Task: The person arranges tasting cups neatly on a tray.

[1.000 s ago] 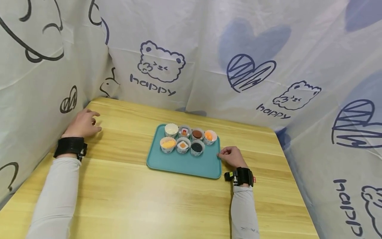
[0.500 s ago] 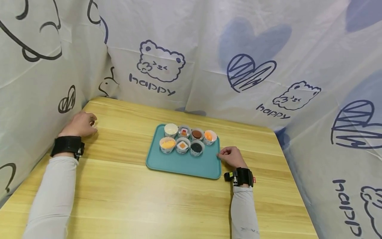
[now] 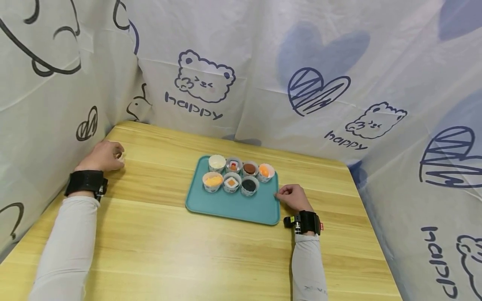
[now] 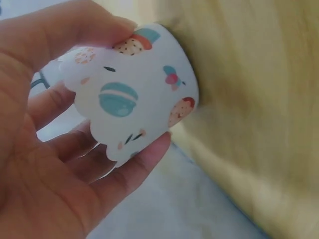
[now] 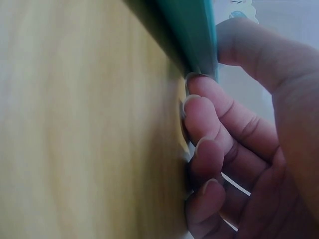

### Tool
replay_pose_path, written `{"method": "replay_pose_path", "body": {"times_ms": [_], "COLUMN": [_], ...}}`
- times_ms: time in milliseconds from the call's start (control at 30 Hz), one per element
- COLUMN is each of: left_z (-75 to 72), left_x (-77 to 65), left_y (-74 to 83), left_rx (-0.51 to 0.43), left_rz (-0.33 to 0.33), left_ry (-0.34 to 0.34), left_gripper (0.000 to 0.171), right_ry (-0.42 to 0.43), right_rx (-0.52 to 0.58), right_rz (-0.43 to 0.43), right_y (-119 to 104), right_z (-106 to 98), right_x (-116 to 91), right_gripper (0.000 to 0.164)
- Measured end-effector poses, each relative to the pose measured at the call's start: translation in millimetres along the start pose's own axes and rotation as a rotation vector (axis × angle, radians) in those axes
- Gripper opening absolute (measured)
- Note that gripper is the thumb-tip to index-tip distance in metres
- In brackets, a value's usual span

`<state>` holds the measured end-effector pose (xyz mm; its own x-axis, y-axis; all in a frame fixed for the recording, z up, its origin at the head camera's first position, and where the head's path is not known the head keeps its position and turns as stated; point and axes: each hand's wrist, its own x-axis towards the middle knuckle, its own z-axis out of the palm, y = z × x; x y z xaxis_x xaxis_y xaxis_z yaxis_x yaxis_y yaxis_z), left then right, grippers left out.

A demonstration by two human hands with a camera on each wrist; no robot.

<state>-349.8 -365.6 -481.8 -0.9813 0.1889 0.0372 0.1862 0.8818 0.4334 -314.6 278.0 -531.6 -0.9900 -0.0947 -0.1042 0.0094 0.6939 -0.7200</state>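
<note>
My left hand is at the table's far left corner. In the left wrist view its thumb and a finger grip a white paper baking cup with a scalloped rim and printed sweets. The cup's base is at the wooden tabletop; its inside is hidden. My right hand pinches the right rim of a teal tray, thumb above and fingertips at the outer edge. On the tray stand two rows of similar cups with fillings, among them yellow, dark, brown and orange.
The tray lies flat on a light wooden table. White printed cloth hangs along the back, left and right sides. The left hand is close to the left cloth. Each wrist wears a black strap with a small camera.
My left hand has shifted slightly left and its fingers have closed round the paper baking cup. The right hand and the tray have stayed where they were.
</note>
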Motion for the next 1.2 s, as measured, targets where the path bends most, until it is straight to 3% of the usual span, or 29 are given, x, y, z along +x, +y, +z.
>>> {"method": "replay_pose_path", "body": {"times_ms": [633, 900, 1200], "left_z": [-14.8, -16.0, -10.4], "left_x": [-0.7, 3.2, 6.8], "left_y": [57.2, 75.7, 98.1], "left_rx": [0.088, 0.039, 0.022], "left_rz": [0.073, 0.050, 0.075], "left_ry": [0.016, -0.025, -0.021], "left_gripper": [0.021, 0.028, 0.019], "right_ry": [-0.003, 0.000, 0.000], "right_rx": [0.006, 0.010, 0.000], "right_rz": [0.004, -0.006, -0.016], "right_y": [-0.4, 1.0, 0.4], "right_z": [-0.9, -0.9, -0.8], "right_x": [-0.9, 0.3, -2.1], "right_gripper": [0.018, 0.019, 0.018]}}
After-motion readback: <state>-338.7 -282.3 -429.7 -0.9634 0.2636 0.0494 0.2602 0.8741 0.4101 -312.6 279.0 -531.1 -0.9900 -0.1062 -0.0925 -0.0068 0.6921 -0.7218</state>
